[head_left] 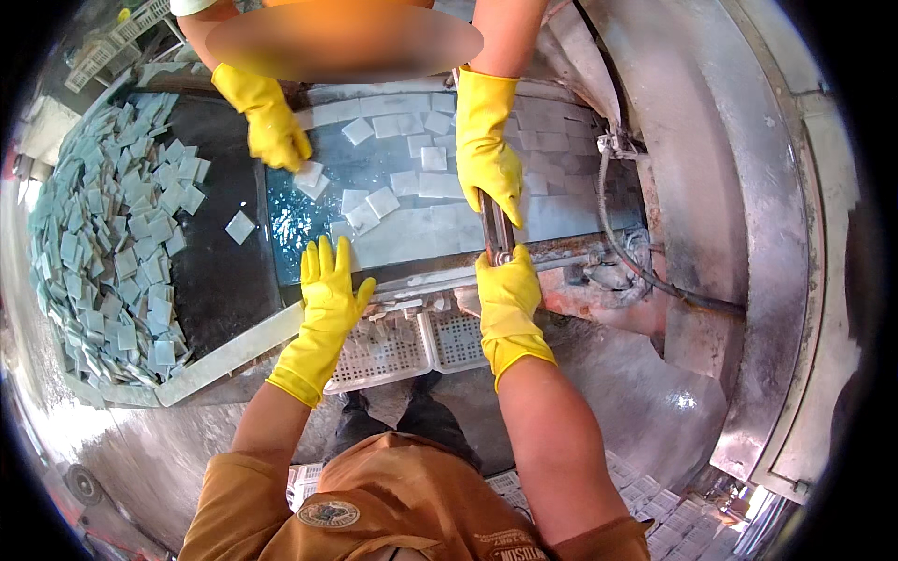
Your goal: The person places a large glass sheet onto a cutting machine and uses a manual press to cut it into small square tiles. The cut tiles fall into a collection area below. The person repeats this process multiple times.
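My left hand [329, 288], in a yellow rubber glove, is open with its fingers spread at the near edge of a wet belt [290, 229]. Close to its fingertips lie pale square tiles [362, 218]. My right hand [508, 288], gloved the same way, is closed on the near end of a metal bar [497, 229] that lies across the belt. A co-worker's gloved hand [491, 154] holds the far end of that bar. The co-worker's other gloved hand [273, 131] touches a tile [309, 175] at the belt's far left.
A large heap of tiles [122, 252] fills the left end of the dark table, with one loose tile [240, 227] beside it. White perforated baskets [379, 355] stand below the near edge. A hose [608, 201] curves down at the right, before metal machine panels [702, 140].
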`<act>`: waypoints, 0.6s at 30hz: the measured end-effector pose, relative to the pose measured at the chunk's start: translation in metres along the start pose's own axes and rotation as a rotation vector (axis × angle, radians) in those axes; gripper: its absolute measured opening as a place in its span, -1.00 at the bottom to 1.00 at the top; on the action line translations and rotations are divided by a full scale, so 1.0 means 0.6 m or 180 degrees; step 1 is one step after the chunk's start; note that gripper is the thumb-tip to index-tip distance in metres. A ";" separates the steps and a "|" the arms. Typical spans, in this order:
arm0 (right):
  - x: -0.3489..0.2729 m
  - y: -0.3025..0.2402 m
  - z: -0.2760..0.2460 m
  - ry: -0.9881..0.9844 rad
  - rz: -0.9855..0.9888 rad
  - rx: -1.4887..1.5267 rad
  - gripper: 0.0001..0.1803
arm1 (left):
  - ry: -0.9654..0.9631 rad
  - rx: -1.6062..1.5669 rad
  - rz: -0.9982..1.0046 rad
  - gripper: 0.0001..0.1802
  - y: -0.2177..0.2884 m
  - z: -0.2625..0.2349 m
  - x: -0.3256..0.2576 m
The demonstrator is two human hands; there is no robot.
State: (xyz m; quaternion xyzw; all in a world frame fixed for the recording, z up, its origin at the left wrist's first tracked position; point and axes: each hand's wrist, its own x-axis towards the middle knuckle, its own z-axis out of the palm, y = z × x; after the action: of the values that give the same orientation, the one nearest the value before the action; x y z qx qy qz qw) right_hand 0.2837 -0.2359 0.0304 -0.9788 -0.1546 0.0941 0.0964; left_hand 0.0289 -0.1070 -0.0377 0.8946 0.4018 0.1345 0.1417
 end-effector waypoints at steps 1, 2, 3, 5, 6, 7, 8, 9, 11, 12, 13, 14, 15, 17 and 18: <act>-0.001 0.000 -0.002 -0.0065 0.0047 0.0030 -0.36 | -0.0138 -0.0148 -0.0061 0.01 0.003 0.003 0.004; 0.002 -0.005 -0.009 -0.0112 0.0081 0.0069 -0.35 | -0.0182 -0.0134 -0.0054 0.01 0.004 0.001 0.008; 0.005 -0.009 -0.014 -0.0158 0.0116 0.0108 -0.34 | -0.0226 -0.0121 -0.0045 0.01 0.006 -0.001 0.007; 0.001 -0.003 -0.001 0.0097 0.0052 -0.0006 -0.35 | -0.0250 -0.0135 -0.0083 -0.01 0.016 -0.012 0.019; 0.002 0.001 0.000 0.0118 0.0067 -0.0029 -0.37 | -0.0079 -0.0271 0.0086 -0.02 0.020 -0.014 0.033; 0.004 0.003 -0.001 0.0145 0.0079 -0.0049 -0.38 | 0.0090 -0.0412 0.0257 -0.03 0.024 -0.013 0.056; 0.003 0.000 0.002 0.0147 0.0069 -0.0055 -0.39 | 0.0252 -0.0536 0.0391 -0.04 0.022 -0.009 0.073; 0.004 -0.002 0.000 0.0096 0.0053 -0.0026 -0.40 | 0.0489 -0.0443 0.0565 -0.07 0.019 -0.001 0.099; 0.004 -0.002 0.000 0.0079 0.0009 0.0035 -0.41 | 0.0494 -0.0328 0.0875 -0.09 0.004 0.003 0.157; 0.004 0.001 0.000 0.0075 0.0000 0.0064 -0.42 | 0.0405 -0.0250 0.1042 -0.11 -0.009 0.007 0.180; 0.002 -0.003 -0.003 0.0064 0.0006 0.0074 -0.42 | 0.0171 -0.0210 0.1122 -0.13 -0.024 0.010 0.200; 0.000 -0.002 0.000 0.0162 -0.0034 0.0084 -0.43 | -0.0059 -0.0180 0.1217 -0.15 -0.040 0.014 0.219; -0.003 0.003 0.002 0.0261 -0.0048 0.0086 -0.44 | -0.0149 -0.0208 0.1434 -0.20 -0.053 0.016 0.235; 0.003 0.002 0.003 0.0168 -0.0066 0.0083 -0.45 | -0.0203 -0.0016 0.1741 -0.27 -0.073 0.015 0.264; 0.003 -0.001 0.003 0.0141 -0.0070 0.0120 -0.46 | -0.0312 0.0041 0.1801 -0.29 -0.078 0.014 0.275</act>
State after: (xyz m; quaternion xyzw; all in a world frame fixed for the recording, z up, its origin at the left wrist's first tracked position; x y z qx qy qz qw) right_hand 0.2846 -0.2345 0.0286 -0.9769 -0.1613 0.0742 0.1193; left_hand 0.1057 0.0463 -0.0412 0.9775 0.1297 0.1228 0.1120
